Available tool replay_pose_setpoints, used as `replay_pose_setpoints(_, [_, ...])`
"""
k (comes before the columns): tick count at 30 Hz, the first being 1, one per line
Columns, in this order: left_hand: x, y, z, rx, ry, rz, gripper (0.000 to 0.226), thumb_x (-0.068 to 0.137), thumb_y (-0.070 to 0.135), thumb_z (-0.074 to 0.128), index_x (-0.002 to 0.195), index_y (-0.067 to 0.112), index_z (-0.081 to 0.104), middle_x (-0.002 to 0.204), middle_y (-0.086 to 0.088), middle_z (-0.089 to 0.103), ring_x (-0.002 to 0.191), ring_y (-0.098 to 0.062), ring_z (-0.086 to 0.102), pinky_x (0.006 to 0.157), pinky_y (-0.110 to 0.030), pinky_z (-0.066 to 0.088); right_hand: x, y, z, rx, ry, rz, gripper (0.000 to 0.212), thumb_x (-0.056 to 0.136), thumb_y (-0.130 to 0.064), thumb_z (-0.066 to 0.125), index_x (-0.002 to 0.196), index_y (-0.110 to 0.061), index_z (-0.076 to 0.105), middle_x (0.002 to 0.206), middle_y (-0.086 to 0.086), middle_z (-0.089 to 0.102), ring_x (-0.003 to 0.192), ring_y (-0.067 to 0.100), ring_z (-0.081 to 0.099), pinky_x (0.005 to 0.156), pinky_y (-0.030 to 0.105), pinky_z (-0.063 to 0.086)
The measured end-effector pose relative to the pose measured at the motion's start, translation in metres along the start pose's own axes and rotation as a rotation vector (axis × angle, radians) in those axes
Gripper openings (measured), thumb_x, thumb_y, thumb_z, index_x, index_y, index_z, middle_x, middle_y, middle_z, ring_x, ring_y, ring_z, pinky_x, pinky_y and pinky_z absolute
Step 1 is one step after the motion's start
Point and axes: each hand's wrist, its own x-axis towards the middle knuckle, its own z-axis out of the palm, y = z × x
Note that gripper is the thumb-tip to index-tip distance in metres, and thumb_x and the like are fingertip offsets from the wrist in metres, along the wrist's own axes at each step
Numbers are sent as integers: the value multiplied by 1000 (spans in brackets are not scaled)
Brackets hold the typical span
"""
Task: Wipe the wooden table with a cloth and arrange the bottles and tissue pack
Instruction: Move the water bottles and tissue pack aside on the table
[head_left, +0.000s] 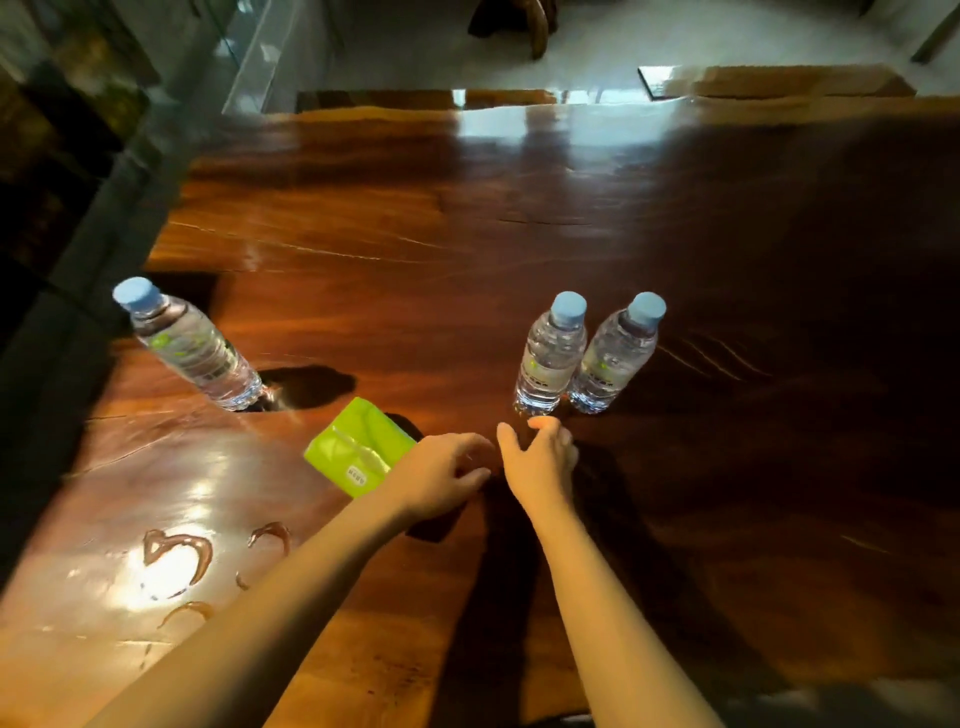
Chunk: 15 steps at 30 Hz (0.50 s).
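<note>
Three clear water bottles with pale blue caps stand on the glossy wooden table (467, 249). One bottle (192, 348) is alone at the left. Two more, a left one (550, 358) and a right one (615, 358), stand side by side at the centre right. A green tissue pack (353, 447) lies flat between the groups. My left hand (441, 478) hovers just right of the pack, fingers curled, holding nothing. My right hand (540, 457) is open, fingers spread, just below the base of the left bottle of the pair. No cloth is visible.
Wet streaks and small puddles (176, 556) glisten on the near left of the table. A dark hole in the wood (306, 384) lies beside the lone bottle. The table's left edge drops to a dark floor. Another wooden piece (795, 83) sits beyond the far edge.
</note>
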Motion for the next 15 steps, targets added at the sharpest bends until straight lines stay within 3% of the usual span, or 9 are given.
replay_pose_setpoints(4, [-36, -31, -24, 82, -2, -105, 32, 90, 34, 53, 119, 23, 61, 116, 0, 69, 106, -18, 63, 86, -34, 50, -17, -32, 26, -203, -246, -178, 70, 87, -54, 51, 139, -9, 36, 143, 16, 41, 134, 34, 32, 109, 41, 28])
replay_pose_setpoints(8, [-69, -80, -54, 252, 229, -294, 33, 88, 40, 53, 119, 30, 60, 121, -1, 65, 113, -25, 59, 89, -36, 46, -33, -58, 61, -378, -359, -267, 91, 79, -66, 52, 145, -10, 23, 150, 14, 31, 140, 33, 22, 114, 45, 23])
replay_pose_setpoints(15, [-90, -167, -101, 62, 548, -550, 69, 76, 34, 67, 130, 4, 36, 125, -22, 52, 111, -43, 53, 89, -52, 46, -57, -79, 117, -509, -433, -247, 119, 69, -69, 63, 150, -16, -7, 159, 15, -1, 147, 34, -7, 118, 51, -1])
